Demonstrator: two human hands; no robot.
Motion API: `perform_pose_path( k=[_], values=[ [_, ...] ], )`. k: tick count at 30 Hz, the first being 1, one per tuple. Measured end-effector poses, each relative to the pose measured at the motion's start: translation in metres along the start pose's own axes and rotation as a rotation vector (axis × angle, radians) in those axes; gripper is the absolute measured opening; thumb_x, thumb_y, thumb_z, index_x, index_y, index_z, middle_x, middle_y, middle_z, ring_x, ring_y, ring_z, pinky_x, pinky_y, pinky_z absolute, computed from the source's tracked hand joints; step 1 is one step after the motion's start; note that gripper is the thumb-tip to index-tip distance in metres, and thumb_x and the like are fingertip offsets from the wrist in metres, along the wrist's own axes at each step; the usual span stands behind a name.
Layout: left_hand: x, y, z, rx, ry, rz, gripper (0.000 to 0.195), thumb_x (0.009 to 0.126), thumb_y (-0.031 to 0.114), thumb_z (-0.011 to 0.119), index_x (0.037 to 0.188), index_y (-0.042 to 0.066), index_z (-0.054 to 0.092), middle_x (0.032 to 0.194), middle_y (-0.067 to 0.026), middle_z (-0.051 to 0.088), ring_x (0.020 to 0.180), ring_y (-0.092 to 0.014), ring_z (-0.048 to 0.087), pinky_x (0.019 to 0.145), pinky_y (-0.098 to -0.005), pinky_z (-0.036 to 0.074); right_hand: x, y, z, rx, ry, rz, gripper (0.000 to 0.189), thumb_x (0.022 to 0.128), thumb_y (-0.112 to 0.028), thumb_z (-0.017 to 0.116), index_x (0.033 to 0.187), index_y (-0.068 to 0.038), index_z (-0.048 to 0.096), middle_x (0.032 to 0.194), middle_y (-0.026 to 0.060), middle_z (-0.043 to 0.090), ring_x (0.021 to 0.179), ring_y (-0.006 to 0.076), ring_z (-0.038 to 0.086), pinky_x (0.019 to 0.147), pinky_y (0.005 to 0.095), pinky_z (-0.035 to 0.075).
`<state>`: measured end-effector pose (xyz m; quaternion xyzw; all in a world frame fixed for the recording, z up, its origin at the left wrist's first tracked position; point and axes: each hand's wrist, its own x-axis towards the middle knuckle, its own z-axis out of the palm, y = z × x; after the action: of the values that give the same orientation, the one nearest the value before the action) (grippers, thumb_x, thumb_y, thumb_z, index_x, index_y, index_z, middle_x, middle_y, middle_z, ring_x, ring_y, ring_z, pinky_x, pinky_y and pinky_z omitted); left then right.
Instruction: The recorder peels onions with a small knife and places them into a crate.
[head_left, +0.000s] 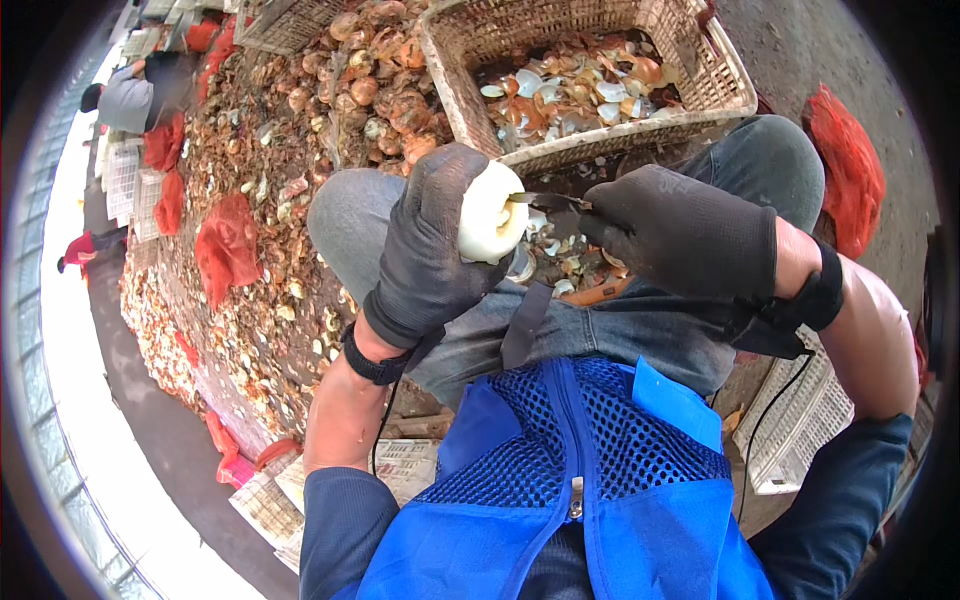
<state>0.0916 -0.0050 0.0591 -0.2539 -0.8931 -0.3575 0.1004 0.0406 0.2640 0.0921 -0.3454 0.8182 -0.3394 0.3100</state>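
A peeled white onion sits in the grip of my left hand, which wears a black glove. Its cut end, with a hollow around the core, faces right. My right hand, gloved in black too, grips a small knife. The blade's tip touches the onion at its cut end; most of the handle is hidden by the glove. Both hands are above my lap, between my knees. Just beyond them stands a dirty plastic crate with onion skins and peeled layers inside.
A heap of unpeeled onions lies left of the crate, with peel scraps spread over the ground. Red mesh bags lie at both sides. White crates stand beside me. Other people are far left.
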Motion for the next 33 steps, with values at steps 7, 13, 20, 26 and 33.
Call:
perform_pose_path(
  k=[7,13,20,26,33],
  values=[
    [-0.01,-0.008,0.005,0.042,0.075,0.15,0.075,0.068,0.008,0.09,0.132,0.002,0.052,0.122,-0.0225,0.06,0.11,-0.042,0.063,0.092,-0.0473,0.055,-0.006,0.009,-0.012,-0.025,-0.187,-0.281,0.02,0.09,-0.012,0.063,0.103,0.003,0.068,0.092,0.0205,0.067,0.087,0.0387,0.068,0.076,0.0423,0.055],
    [-0.006,-0.007,-0.006,0.172,0.217,0.069,0.084,0.063,0.009,0.094,0.134,0.002,0.048,0.124,-0.0218,0.06,0.11,-0.04,0.064,0.092,-0.0466,0.055,-0.026,0.007,-0.011,0.161,-0.068,-0.433,0.026,0.093,-0.016,0.063,0.112,0.001,0.068,0.096,0.0171,0.067,0.084,0.0317,0.067,0.075,0.0396,0.054],
    [-0.009,-0.003,0.0,0.161,0.255,0.095,0.088,0.062,0.011,0.094,0.137,0.003,0.048,0.127,-0.0194,0.061,0.114,-0.036,0.061,0.099,-0.046,0.05,-0.024,-0.022,0.002,0.52,-0.089,0.222,0.027,0.101,-0.019,0.059,0.104,0.006,0.069,0.079,0.0201,0.069,0.074,0.0317,0.067,0.072,0.0399,0.053],
    [-0.011,-0.002,0.005,0.12,0.205,0.151,0.084,0.065,0.011,0.092,0.136,0.002,0.048,0.128,-0.0246,0.058,0.115,-0.042,0.062,0.096,-0.0484,0.054,-0.021,-0.025,-0.001,0.311,-0.069,0.136,0.024,0.102,-0.016,0.058,0.103,0.006,0.067,0.081,0.021,0.067,0.075,0.0293,0.066,0.067,0.0418,0.05],
    [-0.01,-0.009,0.005,0.073,0.139,0.26,0.083,0.069,0.016,0.093,0.137,0.003,0.048,0.13,-0.0258,0.057,0.114,-0.042,0.062,0.094,-0.0492,0.055,-0.019,0.0,0.017,-0.199,0.001,-0.453,0.023,0.089,-0.016,0.066,0.102,0.003,0.068,0.072,0.018,0.065,0.074,0.0338,0.07,0.074,0.0398,0.058]
  ],
)
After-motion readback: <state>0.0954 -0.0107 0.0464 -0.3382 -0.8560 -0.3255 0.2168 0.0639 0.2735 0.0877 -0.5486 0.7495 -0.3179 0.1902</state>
